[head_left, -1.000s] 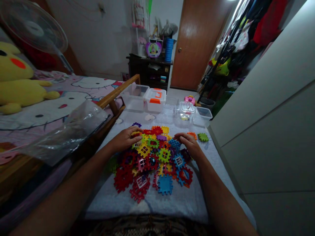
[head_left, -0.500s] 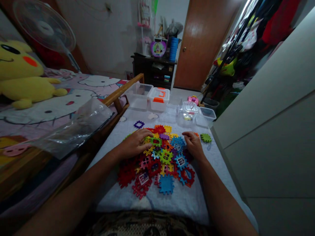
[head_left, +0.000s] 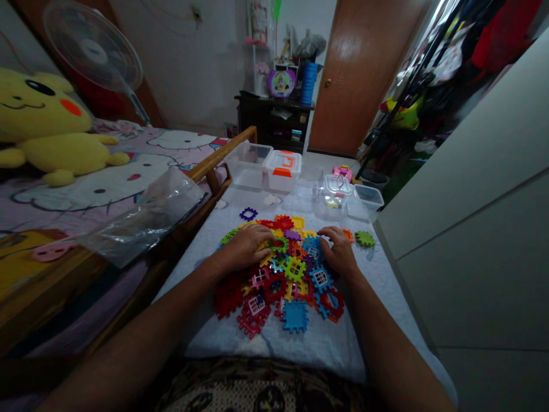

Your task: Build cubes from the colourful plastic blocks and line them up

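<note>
Colourful plastic interlocking building tiles with toothed edges lie heaped on a pale cloth [head_left: 338, 349] in front of me. My left hand [head_left: 249, 247] rests over the heap's left side, fingers curved and thumb apart, near a yellow tile [head_left: 265, 260] and a green tile [head_left: 281, 245]. At the right edge, my right hand [head_left: 341, 254] lies beside a blue tile [head_left: 312, 246], its thumb and fingers spread apart. A light-green tile [head_left: 295, 269] with a window pattern shows mid-heap. Closest to me is a square blue tile [head_left: 295, 316]. Dark red tiles [head_left: 229, 297] lie below my left wrist.
Behind the heap stand a clear box with orange latches [head_left: 282, 171], an open clear bin [head_left: 249, 166] and smaller clear containers [head_left: 368, 197]. A wooden bed rail [head_left: 223, 154] runs along the left; a white cabinet [head_left: 472, 217] borders the right. Single tiles lie apart: purple [head_left: 248, 214], green [head_left: 365, 238].
The whole view has shifted slightly, so things sit a little further right. Both hands stay at the heap's sides; my right hand's fingers look slightly nearer the blue tiles.
</note>
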Demonstrator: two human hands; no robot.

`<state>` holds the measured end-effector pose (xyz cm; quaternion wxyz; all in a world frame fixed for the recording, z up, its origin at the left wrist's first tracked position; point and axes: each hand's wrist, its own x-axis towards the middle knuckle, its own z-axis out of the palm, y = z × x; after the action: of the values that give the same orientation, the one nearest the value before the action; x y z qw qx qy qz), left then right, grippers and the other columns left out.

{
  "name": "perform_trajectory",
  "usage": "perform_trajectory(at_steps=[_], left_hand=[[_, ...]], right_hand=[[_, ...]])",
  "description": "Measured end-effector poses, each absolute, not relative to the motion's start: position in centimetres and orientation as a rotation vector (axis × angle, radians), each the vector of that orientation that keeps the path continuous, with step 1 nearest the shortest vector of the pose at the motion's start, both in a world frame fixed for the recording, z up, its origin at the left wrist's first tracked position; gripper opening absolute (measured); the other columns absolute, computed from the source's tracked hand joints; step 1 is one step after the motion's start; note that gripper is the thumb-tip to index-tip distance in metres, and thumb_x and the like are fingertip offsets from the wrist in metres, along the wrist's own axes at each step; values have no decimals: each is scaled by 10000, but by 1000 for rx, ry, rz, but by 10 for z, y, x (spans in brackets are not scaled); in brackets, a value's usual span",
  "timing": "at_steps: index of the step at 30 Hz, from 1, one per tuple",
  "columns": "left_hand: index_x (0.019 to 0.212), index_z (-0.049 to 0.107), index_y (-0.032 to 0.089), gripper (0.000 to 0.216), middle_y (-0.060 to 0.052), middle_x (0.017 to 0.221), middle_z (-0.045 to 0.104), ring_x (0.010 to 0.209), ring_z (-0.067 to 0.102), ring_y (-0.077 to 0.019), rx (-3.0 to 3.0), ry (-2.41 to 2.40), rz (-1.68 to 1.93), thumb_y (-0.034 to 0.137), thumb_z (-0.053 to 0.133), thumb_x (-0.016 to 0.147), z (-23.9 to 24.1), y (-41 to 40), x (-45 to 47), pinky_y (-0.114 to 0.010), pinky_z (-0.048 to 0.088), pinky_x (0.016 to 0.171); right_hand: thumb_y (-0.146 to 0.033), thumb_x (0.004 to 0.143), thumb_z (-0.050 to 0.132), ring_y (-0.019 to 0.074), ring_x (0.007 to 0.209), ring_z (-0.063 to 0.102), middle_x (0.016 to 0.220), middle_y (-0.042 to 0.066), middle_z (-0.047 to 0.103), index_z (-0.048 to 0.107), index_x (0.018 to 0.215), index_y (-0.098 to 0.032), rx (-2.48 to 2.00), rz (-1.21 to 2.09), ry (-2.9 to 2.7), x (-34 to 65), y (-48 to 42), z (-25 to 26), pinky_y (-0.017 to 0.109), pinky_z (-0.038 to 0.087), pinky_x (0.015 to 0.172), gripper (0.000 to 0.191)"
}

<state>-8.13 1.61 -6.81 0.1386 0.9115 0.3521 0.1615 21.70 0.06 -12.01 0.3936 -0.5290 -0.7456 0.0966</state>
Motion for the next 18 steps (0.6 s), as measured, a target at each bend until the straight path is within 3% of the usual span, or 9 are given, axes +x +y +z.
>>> perform_trajectory(at_steps=[5, 8, 11, 18], left_hand=[[863, 651, 192, 102, -56, 906, 684, 910, 631, -202, 2651, 980, 511, 180, 554, 893, -76, 24, -73, -362, 462, 884], [954, 639, 195, 96, -71, 1015, 683, 1011, 615, -219, 2646, 992, 537, 197, 589, 872, -74, 22, -69, -374, 452, 937], [1140, 605, 212, 316, -83, 1225, 645, 1182, 554, -243, 2649, 1003, 525, 228, 656, 829, -71, 19, -68, -407, 401, 1037], [1021, 671, 195, 157, -66, 1039, 723, 1024, 633, -228, 2666, 1028, 421, 191, 573, 898, -68, 26, -63, -394, 428, 965]], right_hand=[[-220, 891, 531, 252, 979, 588, 1005, 92, 678, 665, 960, -207, -1281, 199, -1984, 207, -5, -106, 458, 464, 920, 152], [-242, 891, 562, 262, 1010, 576, 1057, 100, 690, 659, 1049, -197, -1221, 219, -2052, 196, -11, -98, 459, 462, 923, 190], [-248, 883, 585, 264, 1067, 555, 1136, 101, 686, 637, 1150, -196, -1141, 254, -2115, 183, -15, -94, 461, 455, 954, 278], [-273, 849, 624, 280, 1112, 531, 1142, 110, 670, 597, 1250, -200, -1122, 317, -2164, 170, -18, -96, 481, 456, 983, 408]])
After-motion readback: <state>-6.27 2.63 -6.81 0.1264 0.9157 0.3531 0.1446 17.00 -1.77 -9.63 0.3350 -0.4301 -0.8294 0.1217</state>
